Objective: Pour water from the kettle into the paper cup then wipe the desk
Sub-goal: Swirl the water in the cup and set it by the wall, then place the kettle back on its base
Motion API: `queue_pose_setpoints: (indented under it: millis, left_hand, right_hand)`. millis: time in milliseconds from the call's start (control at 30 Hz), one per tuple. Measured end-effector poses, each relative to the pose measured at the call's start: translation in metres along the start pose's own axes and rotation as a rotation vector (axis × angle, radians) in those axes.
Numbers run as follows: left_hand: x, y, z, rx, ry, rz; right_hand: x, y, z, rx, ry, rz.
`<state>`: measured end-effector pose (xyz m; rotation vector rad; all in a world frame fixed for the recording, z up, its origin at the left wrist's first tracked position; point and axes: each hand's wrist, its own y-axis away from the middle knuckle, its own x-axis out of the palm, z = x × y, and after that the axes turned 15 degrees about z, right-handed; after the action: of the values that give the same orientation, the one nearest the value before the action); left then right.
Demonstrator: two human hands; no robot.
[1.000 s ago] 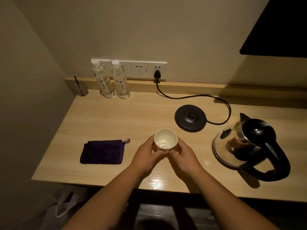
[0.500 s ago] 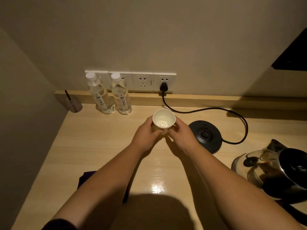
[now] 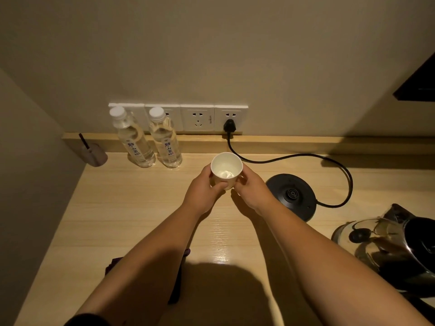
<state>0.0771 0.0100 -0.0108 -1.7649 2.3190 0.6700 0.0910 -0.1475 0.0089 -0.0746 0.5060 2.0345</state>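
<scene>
A white paper cup (image 3: pixel 226 169) with water in it is upright near the back of the wooden desk (image 3: pixel 131 208). My left hand (image 3: pixel 202 191) and my right hand (image 3: pixel 251 188) both clasp its sides. The glass kettle (image 3: pixel 397 245) with a black lid and handle stands off its base at the right edge. A dark purple cloth (image 3: pixel 113 264) lies near the front left, mostly hidden under my left forearm.
The black kettle base (image 3: pixel 292 196) sits right of the cup, its cord (image 3: pixel 306 157) running to a wall socket (image 3: pixel 229 124). Two water bottles (image 3: pixel 150 137) stand at the back left beside a small grey holder (image 3: pixel 94 154). A dark panel (image 3: pixel 419 83) hangs upper right.
Both hands have carried the cup away from the desk's front toward the back wall. The view has shifted forward, so the cloth is now under my arm and the kettle sits lower right.
</scene>
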Motion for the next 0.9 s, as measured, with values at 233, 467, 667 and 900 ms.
queue_pose_setpoints:
  millis: [233, 467, 667, 900]
  left_hand:
    - [0.0, 0.007, -0.003, -0.004, -0.079, 0.011]
    - [0.05, 0.074, 0.014, -0.155, -0.639, -0.023]
    - [0.113, 0.119, 0.022, -0.189, -0.971, 0.207]
    - [0.12, 0.124, 0.022, -0.15, -1.055, 0.149]
  right_hand:
    - [-0.001, 0.007, 0.0, 0.067, 0.132, 0.033]
    - [-0.021, 0.073, -0.004, 0.095, 0.33, -0.026]
    - [-0.047, 0.16, 0.004, -0.022, 0.717, -0.131]
    - [-0.123, 0.285, -0.008, 0.053, 0.884, -0.577]
